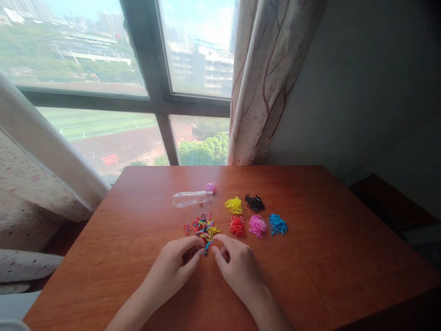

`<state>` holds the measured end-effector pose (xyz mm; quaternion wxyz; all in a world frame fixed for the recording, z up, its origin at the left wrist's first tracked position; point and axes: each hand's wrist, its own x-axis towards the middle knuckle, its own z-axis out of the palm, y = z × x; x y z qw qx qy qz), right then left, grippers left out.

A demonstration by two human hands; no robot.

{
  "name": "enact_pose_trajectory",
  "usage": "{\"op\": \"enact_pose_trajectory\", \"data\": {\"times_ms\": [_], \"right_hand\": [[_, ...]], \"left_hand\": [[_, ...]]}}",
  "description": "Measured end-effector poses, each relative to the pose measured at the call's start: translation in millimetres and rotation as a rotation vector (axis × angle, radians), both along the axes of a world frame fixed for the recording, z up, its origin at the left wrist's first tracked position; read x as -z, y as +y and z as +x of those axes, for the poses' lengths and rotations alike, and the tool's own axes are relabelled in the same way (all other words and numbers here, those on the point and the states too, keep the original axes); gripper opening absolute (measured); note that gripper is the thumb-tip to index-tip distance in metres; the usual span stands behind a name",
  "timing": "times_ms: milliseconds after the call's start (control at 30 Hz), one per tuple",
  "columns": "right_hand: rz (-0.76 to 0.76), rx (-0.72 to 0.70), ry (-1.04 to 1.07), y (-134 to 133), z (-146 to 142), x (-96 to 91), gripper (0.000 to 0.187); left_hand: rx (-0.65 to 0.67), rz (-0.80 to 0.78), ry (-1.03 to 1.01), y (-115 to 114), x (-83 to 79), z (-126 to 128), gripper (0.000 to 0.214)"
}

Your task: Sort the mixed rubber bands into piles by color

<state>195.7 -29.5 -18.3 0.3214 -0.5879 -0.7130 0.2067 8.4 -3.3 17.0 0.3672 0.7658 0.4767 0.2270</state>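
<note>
A mixed heap of small coloured elastic bands (203, 225) lies on the table, with a few blue and dark ones trailing towards me. My left hand (179, 259) is at the heap's near left side, thumb and forefinger brought together at a blue elastic band (207, 248). Its other fingers are curled and partly hidden. Across from it, my right hand (236, 259) rests at the near right side of the heap. Its thumb and forefinger are apart, and I see nothing between them; the remaining fingers curl under.
Single-colour piles lie beyond my right hand: yellow (234, 205), black (255, 202), red (237, 225), pink (257, 225) and blue (277, 224). A clear plastic bottle (191, 199) lies on its side by a pink cap (211, 187). Window and curtains (265, 82) stand behind the wooden table (310, 276).
</note>
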Motion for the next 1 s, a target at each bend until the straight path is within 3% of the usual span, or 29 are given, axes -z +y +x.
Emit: {"op": "enact_pose_trajectory", "data": {"times_ms": [200,1000], "right_hand": [[0.023,-0.037,0.063,0.6,0.3,3.0,0.015],[-0.007,-0.026,-0.068,1.4,-3.0,-1.0,0.014]], "left_hand": [[0.017,-0.005,-0.003,-0.3,0.1,1.2,0.018],[-0.095,0.050,-0.005,4.1,0.5,-6.0,0.023]]}}
